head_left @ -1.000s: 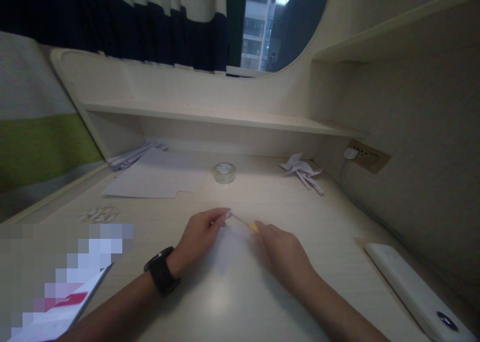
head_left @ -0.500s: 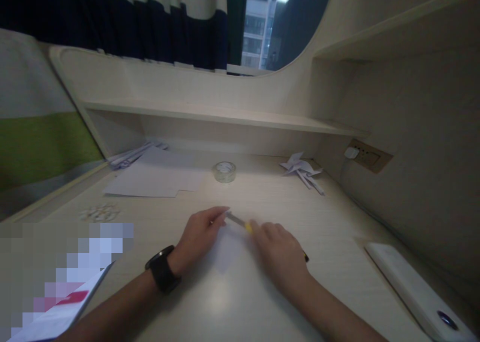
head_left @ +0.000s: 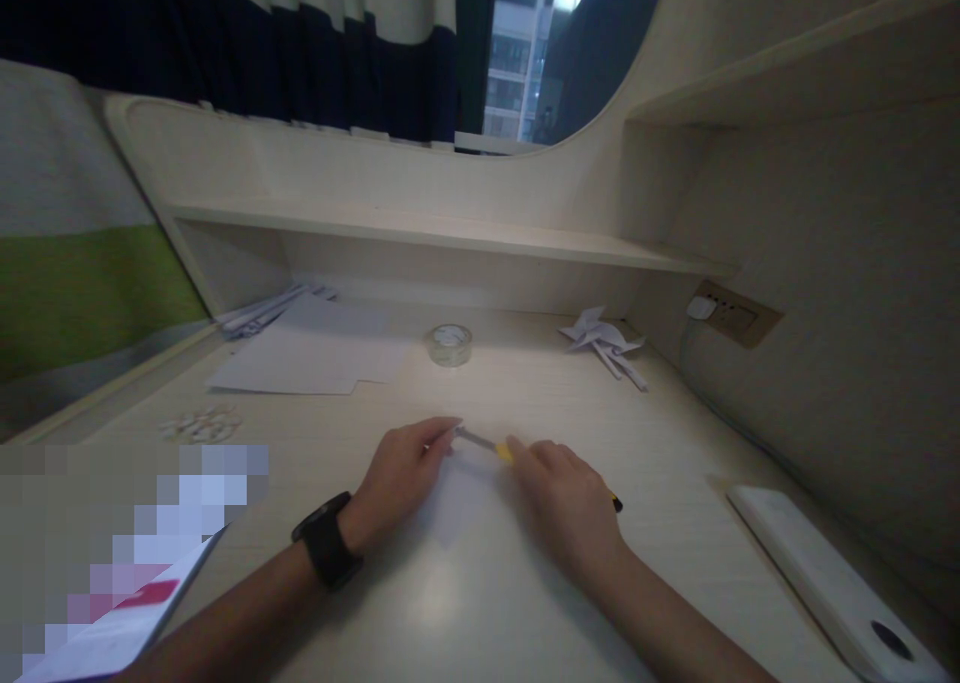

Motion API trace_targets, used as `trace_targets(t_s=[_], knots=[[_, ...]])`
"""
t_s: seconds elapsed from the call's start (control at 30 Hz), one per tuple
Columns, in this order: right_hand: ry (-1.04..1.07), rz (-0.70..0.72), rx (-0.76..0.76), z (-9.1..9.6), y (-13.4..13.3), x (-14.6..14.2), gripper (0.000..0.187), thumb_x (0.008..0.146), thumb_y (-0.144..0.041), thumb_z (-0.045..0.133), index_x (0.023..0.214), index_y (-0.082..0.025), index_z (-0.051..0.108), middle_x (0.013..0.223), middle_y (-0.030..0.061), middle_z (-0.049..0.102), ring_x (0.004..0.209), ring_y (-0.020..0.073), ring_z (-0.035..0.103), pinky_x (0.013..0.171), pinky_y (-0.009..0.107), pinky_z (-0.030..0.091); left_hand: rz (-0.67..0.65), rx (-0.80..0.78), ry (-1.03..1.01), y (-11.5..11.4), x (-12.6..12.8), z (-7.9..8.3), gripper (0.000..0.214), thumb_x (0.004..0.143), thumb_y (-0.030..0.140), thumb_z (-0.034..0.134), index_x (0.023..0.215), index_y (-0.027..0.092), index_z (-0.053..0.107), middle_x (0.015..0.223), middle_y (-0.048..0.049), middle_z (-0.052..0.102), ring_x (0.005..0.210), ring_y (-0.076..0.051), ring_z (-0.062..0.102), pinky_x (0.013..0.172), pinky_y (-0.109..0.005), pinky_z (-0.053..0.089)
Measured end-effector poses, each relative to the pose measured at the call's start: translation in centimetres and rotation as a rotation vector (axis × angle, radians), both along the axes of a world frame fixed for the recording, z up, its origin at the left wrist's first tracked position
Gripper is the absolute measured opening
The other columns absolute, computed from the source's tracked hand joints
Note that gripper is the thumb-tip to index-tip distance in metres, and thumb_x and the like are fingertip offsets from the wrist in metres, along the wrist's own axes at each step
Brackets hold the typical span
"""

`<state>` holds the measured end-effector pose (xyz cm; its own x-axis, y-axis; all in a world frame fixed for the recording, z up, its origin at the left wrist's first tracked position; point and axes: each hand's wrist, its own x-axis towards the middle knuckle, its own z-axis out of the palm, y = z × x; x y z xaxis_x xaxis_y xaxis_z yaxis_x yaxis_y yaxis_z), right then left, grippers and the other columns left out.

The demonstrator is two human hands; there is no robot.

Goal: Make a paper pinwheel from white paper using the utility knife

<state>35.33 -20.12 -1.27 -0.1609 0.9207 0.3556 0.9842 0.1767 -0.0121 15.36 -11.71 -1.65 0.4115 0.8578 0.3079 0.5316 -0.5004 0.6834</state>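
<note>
My right hand [head_left: 566,503] is closed around a yellow and black utility knife [head_left: 504,452], whose black end sticks out behind the palm. Its long bare blade points left, and the tip meets the fingertips of my left hand [head_left: 409,468]. Those fingers pinch the top corner of a small piece of white paper [head_left: 454,498]. The lower part of this paper hangs over or rests on the desk between both hands; I cannot tell which. Around the left wrist is a black watch [head_left: 328,541].
Beyond the hands stands a roll of clear tape [head_left: 449,346]. White paper sheets [head_left: 300,353] lie back left, with small scraps [head_left: 202,424] nearer. A folded paper pinwheel [head_left: 602,334] sits back right. A long white case [head_left: 817,573] lies along the right, below a wall socket [head_left: 739,313].
My right hand and the knife have shifted slightly to the right. The left hand has barely moved and keeps its pinch on the paper.
</note>
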Motion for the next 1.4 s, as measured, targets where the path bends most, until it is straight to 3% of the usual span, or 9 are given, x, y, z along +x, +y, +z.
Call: trace_targets(t_s=[0.17,0.23,0.4,0.53,0.63,0.8,1.0,1.2,1.4], knots=[[0.525,0.128,-0.294,0.7,0.3,-0.2,0.033,0.097,-0.029,0.036,0.094,-0.019,0.067,0.075,0.0025,0.068,0.068,0.0153,0.062,0.063,0.023,0.042,0.020,0.016,-0.015,-0.2,0.0,-0.1,0.032,0.091,0.028,0.042,0.111,0.020,0.066,0.102,-0.0032,0.072,0.089,-0.019,0.067,0.080,-0.030,0.047],[0.608,0.154,-0.334,0.9,0.2,-0.4,0.037,0.098,-0.032,0.034,0.087,-0.019,0.067,0.071,0.0012,0.067,0.065,0.0145,0.062,0.060,0.022,0.041,0.030,0.024,-0.028,-0.3,0.1,-0.1,0.032,0.090,0.026,0.043,0.112,0.020,0.065,0.102,-0.0033,0.072,0.089,-0.019,0.067,0.081,-0.030,0.047],[0.226,0.016,-0.099,0.7,-0.3,-0.5,0.029,0.093,-0.028,0.046,0.117,-0.022,0.061,0.087,0.0060,0.067,0.075,0.0201,0.062,0.064,0.028,0.042,0.027,-0.005,-0.077,-0.4,0.3,0.1,0.031,0.091,0.030,0.044,0.109,0.020,0.067,0.090,-0.0025,0.073,0.078,-0.017,0.067,0.076,-0.027,0.048],[-0.166,-0.019,0.199,0.3,-0.6,-0.5,0.035,0.086,-0.020,0.057,0.120,-0.024,0.060,0.092,0.0088,0.066,0.079,0.0250,0.059,0.065,0.034,0.042,0.019,-0.048,-0.106,-0.2,0.2,0.3,0.029,0.090,0.030,0.046,0.106,0.019,0.068,0.078,-0.0011,0.072,0.072,-0.016,0.066,0.071,-0.026,0.049],[-0.258,-0.004,0.288,0.3,-0.6,-0.5,0.036,0.085,-0.018,0.057,0.121,-0.024,0.059,0.094,0.0094,0.066,0.079,0.0254,0.058,0.066,0.035,0.041,-0.005,-0.063,-0.116,-0.2,0.2,0.4,0.029,0.090,0.028,0.046,0.106,0.020,0.068,0.080,-0.0009,0.072,0.070,-0.016,0.066,0.068,-0.026,0.049],[-0.033,-0.040,-0.015,1.4,-0.6,-0.5,0.032,0.092,-0.025,0.048,0.121,-0.016,0.057,0.085,0.0094,0.068,0.070,0.0217,0.062,0.059,0.030,0.041,0.015,-0.006,-0.086,-0.5,0.3,0.5,0.030,0.091,0.029,0.044,0.110,0.021,0.066,0.093,-0.0027,0.073,0.079,-0.017,0.067,0.075,-0.028,0.049],[0.477,0.106,-0.293,2.5,-0.4,-0.4,0.032,0.097,-0.030,0.035,0.094,-0.020,0.065,0.075,0.0029,0.068,0.067,0.0158,0.063,0.060,0.024,0.041,0.019,0.047,-0.055,-0.6,0.2,0.4,0.032,0.090,0.027,0.044,0.115,0.021,0.065,0.103,-0.0039,0.072,0.092,-0.020,0.067,0.083,-0.030,0.048],[-0.016,-0.026,0.079,1.2,-0.4,-0.3,0.028,0.088,-0.026,0.055,0.116,-0.024,0.062,0.087,0.0069,0.066,0.075,0.0213,0.058,0.063,0.030,0.039,0.017,-0.018,-0.083,0.0,0.2,0.5,0.032,0.089,0.029,0.045,0.109,0.020,0.068,0.085,-0.0037,0.074,0.078,-0.019,0.067,0.076,-0.029,0.050],[-0.292,0.113,0.482,1.3,-0.8,-0.5,0.025,0.090,-0.016,0.050,0.111,-0.019,0.063,0.097,0.0117,0.064,0.088,0.0258,0.051,0.073,0.039,0.040,-0.074,-0.073,-0.023,0.5,0.1,0.1,0.033,0.089,0.030,0.044,0.107,0.019,0.069,0.078,-0.0035,0.073,0.073,-0.019,0.067,0.070,-0.029,0.049]])
